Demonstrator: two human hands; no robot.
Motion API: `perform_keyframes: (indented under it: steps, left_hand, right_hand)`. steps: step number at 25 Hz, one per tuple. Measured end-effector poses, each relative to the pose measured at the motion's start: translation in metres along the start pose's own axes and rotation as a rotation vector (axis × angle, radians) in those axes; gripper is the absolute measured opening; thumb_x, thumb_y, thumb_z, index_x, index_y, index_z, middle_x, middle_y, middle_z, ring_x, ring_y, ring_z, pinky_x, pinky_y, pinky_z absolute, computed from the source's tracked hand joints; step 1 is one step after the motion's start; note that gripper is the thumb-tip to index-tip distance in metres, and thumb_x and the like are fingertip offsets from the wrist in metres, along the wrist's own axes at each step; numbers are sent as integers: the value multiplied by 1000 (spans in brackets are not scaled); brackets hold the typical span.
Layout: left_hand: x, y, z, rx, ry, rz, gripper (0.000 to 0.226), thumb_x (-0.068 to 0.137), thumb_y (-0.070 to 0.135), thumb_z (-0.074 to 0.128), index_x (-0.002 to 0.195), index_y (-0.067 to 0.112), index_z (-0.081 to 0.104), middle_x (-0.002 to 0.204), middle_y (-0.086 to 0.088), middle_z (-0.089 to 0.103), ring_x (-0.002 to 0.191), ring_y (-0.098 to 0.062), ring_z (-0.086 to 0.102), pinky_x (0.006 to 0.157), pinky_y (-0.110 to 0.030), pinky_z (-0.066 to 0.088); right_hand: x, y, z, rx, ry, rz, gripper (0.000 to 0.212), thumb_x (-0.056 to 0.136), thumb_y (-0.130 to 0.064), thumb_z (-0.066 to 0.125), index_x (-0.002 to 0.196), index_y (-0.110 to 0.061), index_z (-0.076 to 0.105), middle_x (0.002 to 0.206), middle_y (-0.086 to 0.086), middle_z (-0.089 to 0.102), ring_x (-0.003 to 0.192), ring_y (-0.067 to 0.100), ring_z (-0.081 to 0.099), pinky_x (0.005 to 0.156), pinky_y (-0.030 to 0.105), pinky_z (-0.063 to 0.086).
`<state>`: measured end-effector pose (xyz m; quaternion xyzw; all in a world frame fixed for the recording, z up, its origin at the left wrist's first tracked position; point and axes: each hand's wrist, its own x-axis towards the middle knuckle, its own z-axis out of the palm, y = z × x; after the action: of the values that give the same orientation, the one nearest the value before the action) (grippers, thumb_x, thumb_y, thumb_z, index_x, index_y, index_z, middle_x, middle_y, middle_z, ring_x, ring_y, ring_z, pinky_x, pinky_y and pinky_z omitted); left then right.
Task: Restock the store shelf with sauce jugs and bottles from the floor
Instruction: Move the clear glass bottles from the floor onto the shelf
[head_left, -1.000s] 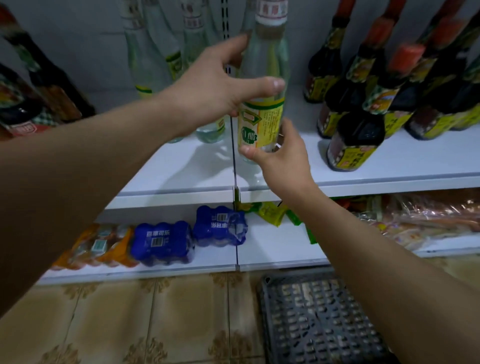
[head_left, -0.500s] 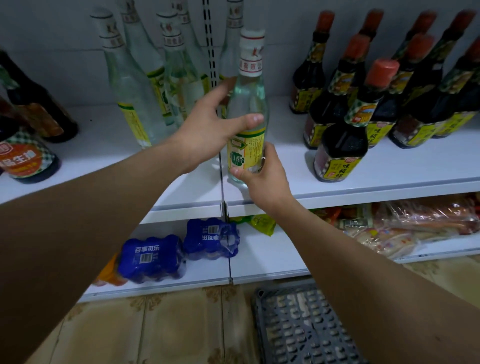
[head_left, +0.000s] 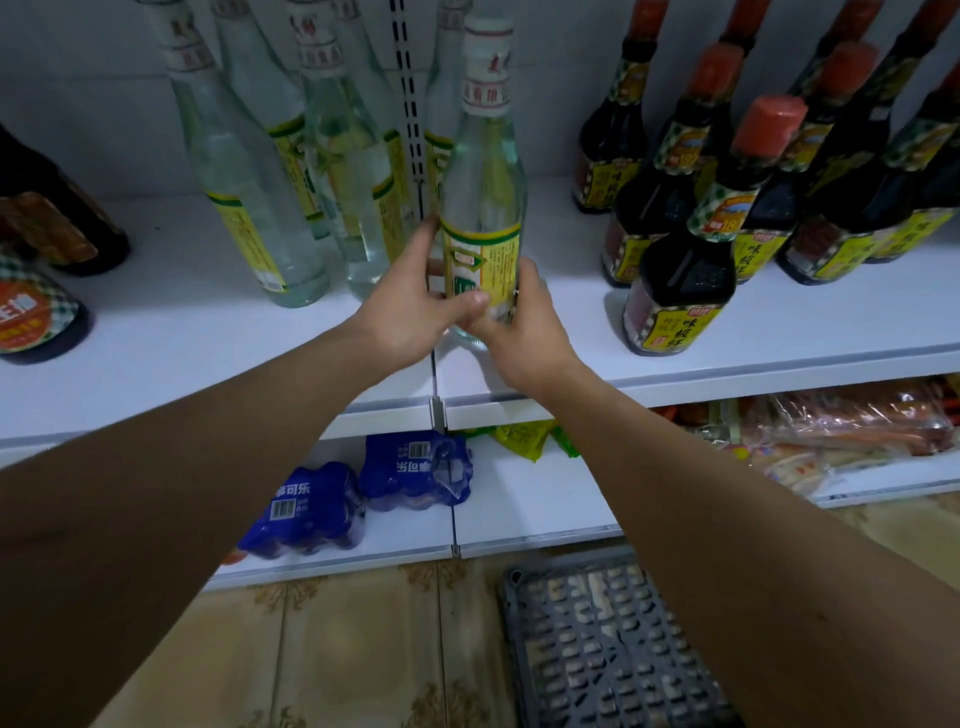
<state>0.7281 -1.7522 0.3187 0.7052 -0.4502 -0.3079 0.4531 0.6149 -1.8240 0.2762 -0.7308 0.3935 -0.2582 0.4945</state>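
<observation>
A tall clear glass bottle (head_left: 483, 171) with a yellow-green label and white cap stands upright on the white upper shelf (head_left: 561, 358), near its front edge. My left hand (head_left: 410, 306) grips its lower part from the left, thumb across the label. My right hand (head_left: 524, 322) holds the base from the right, fingers curled round it. Several matching clear bottles (head_left: 254, 197) stand just behind and to the left. Dark sauce bottles with red caps (head_left: 691, 260) fill the shelf to the right.
Dark jugs (head_left: 36, 306) sit at the shelf's far left. The lower shelf holds blue drink packs (head_left: 306, 509) and bagged snacks (head_left: 852, 431). A grey plastic crate (head_left: 608, 644) lies on the tiled floor (head_left: 332, 649) below.
My left hand slid down from the bottle's middle to its lower label and closed round it. The bottle sits slightly farther back on the shelf. The view shifted a little.
</observation>
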Motion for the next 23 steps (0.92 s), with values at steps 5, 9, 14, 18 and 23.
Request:
perform_keyframes:
  steps: [5, 9, 14, 18, 23]
  left_hand:
    - [10, -19, 15, 3, 131, -15, 60, 97, 15, 59, 150, 22, 33, 136, 1, 57, 119, -11, 57, 103, -25, 45]
    - [30, -39, 21, -41, 202, -13, 56, 96, 20, 57, 148, 23, 36, 139, 1, 57, 129, -13, 53, 113, -40, 41]
    - [40, -56, 31, -76, 274, -22, 52, 95, 32, 52, 145, 24, 43, 137, 4, 60, 127, -13, 55, 110, -40, 43]
    - [36, -65, 37, -57, 357, -7, 48, 94, 39, 52, 138, 22, 52, 130, 5, 65, 121, -10, 59, 105, -36, 47]
    - [16, -57, 38, -55, 418, 64, 61, 92, 31, 56, 147, 11, 39, 148, -7, 49, 137, -20, 47, 113, -42, 41]
  right_hand:
    - [14, 3, 8, -12, 34, 21, 52, 89, -31, 68, 135, -23, 44, 124, 0, 61, 108, 20, 60, 93, 39, 50]
    - [28, 3, 18, -144, 109, 47, 47, 90, -39, 60, 132, -26, 42, 110, -2, 58, 107, 27, 56, 97, 45, 44]
    - [41, 6, 25, -215, 161, 74, 52, 94, -43, 54, 140, -27, 34, 120, 3, 54, 117, 26, 48, 97, 41, 34]
    - [41, 9, 31, -269, 180, 48, 61, 96, -44, 50, 149, -23, 28, 128, 7, 55, 126, 27, 45, 99, 43, 31]
    - [30, 8, 26, -296, 181, 16, 83, 92, -42, 59, 157, -16, 13, 155, 7, 36, 142, 28, 35, 111, 44, 29]
